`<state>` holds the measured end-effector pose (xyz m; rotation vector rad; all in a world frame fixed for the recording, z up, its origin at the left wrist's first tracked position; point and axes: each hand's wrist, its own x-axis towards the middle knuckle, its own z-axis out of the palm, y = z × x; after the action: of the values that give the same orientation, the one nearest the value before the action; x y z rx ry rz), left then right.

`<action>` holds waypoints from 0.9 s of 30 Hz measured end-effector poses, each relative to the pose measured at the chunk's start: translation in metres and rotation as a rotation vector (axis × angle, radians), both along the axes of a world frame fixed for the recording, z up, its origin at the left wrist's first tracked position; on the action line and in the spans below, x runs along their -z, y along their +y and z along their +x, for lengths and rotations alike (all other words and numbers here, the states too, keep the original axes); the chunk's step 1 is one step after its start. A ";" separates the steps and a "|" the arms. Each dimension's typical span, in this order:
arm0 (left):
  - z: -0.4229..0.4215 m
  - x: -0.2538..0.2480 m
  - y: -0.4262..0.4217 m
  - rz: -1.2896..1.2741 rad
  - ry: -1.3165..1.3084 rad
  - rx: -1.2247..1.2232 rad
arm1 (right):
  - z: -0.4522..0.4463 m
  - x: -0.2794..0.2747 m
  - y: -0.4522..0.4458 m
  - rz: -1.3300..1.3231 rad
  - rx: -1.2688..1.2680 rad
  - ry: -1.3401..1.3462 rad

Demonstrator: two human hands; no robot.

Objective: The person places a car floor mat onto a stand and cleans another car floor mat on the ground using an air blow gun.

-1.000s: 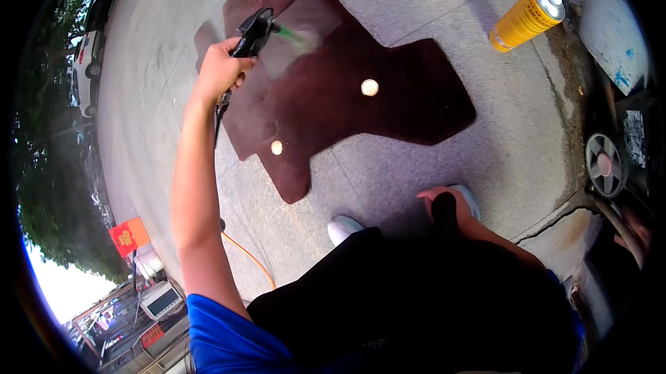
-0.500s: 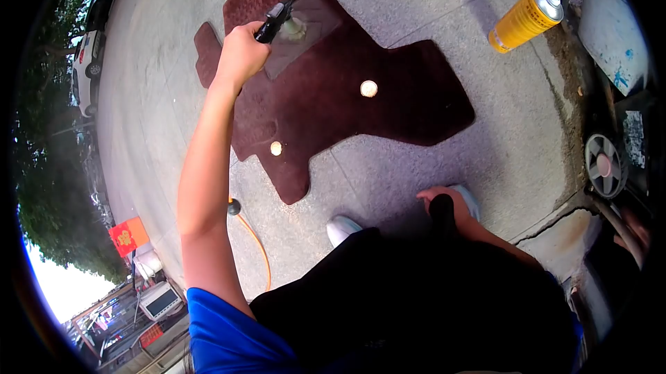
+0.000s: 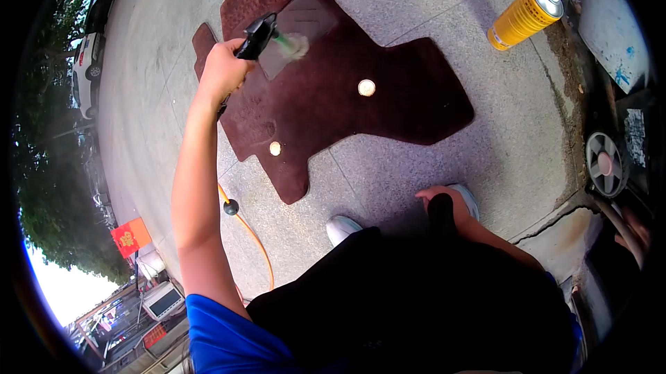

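Note:
A dark red-brown mat [image 3: 409,90] lies on the concrete, with a grey rectangular pad [image 3: 305,13] set into it. My left hand [image 3: 225,72] is closed round the handle of a black gun-shaped tool [image 3: 258,36]. Its green tip and pale, blurred bristle-like end are over the pad's lower edge; contact is unclear. My right hand [image 3: 440,196] is low beside my shoe, by a dark rounded shape that hides most of its fingers. Two pale round spots [image 3: 366,88] show on the mat.
A yellow spray can [image 3: 524,17] stands at the upper right. An orange hose [image 3: 257,242] with a black ball [image 3: 231,207] runs along the ground beside my left arm. My shoes [image 3: 341,228] are below the mat. A grey wheel [image 3: 605,164] is at the right edge.
The tool in my left hand moved right and up over the pad, then back left and slightly down. The hose and its black ball shifted. My right hand has stayed in place.

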<state>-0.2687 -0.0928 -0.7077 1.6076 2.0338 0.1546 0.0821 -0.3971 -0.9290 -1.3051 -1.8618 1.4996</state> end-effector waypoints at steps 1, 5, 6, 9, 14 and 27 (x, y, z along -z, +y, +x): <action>-0.004 0.003 0.000 0.000 0.000 0.000 | 0.000 0.000 0.000 -0.015 0.000 0.009; -0.015 0.003 -0.007 0.023 0.057 0.014 | 0.000 0.005 -0.002 -0.063 0.018 0.058; -0.016 0.001 -0.011 0.005 -0.050 0.010 | 0.000 0.007 -0.003 -0.064 0.014 0.057; -0.019 -0.008 -0.013 -0.150 -0.089 -0.010 | 0.000 0.005 -0.001 -0.012 -0.013 -0.004; -0.045 0.003 -0.016 -0.142 0.120 -0.041 | -0.003 -0.006 0.002 0.086 0.079 0.098; -0.043 0.006 -0.018 -0.072 0.307 0.000 | -0.003 0.002 -0.002 -0.090 0.170 0.191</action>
<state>-0.3116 -0.1107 -0.7138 1.6690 2.2369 -0.1748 0.0789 -0.3995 -0.9312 -1.2759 -1.5420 1.5726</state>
